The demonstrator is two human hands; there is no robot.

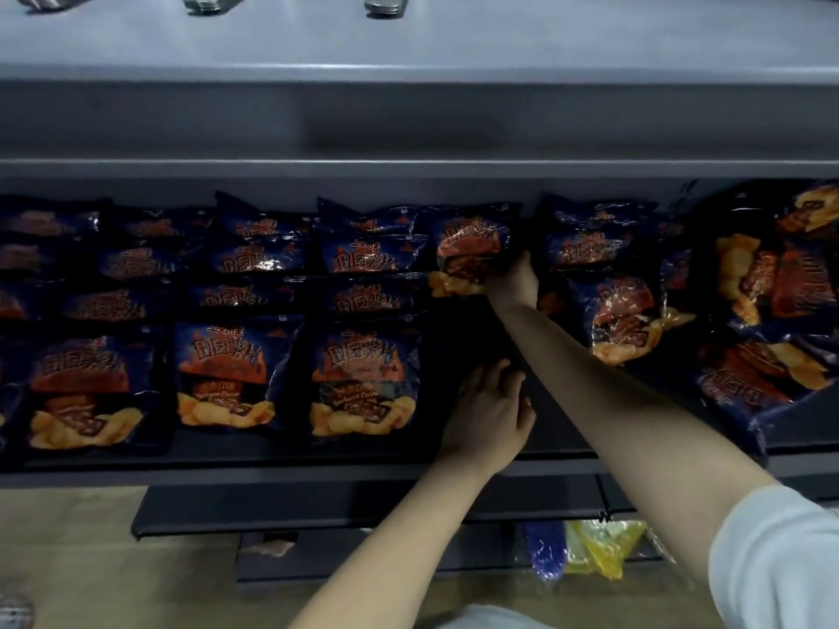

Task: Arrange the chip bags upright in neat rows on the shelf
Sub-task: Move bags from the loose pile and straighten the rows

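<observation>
Dark blue chip bags with orange print fill the grey shelf. On the left they stand in neat rows, front bags upright. My right hand reaches deep into the shelf and grips the lower edge of one chip bag at the back of a bare lane. My left hand lies in that lane near the front, fingers relaxed, holding nothing. To the right, loose bags lie tilted and jumbled.
A grey upper shelf overhangs the bags. A heap of disordered bags sits at the far right. Lower shelves jut out below, with blue and yellow packets on one. Brown floor lies at the bottom left.
</observation>
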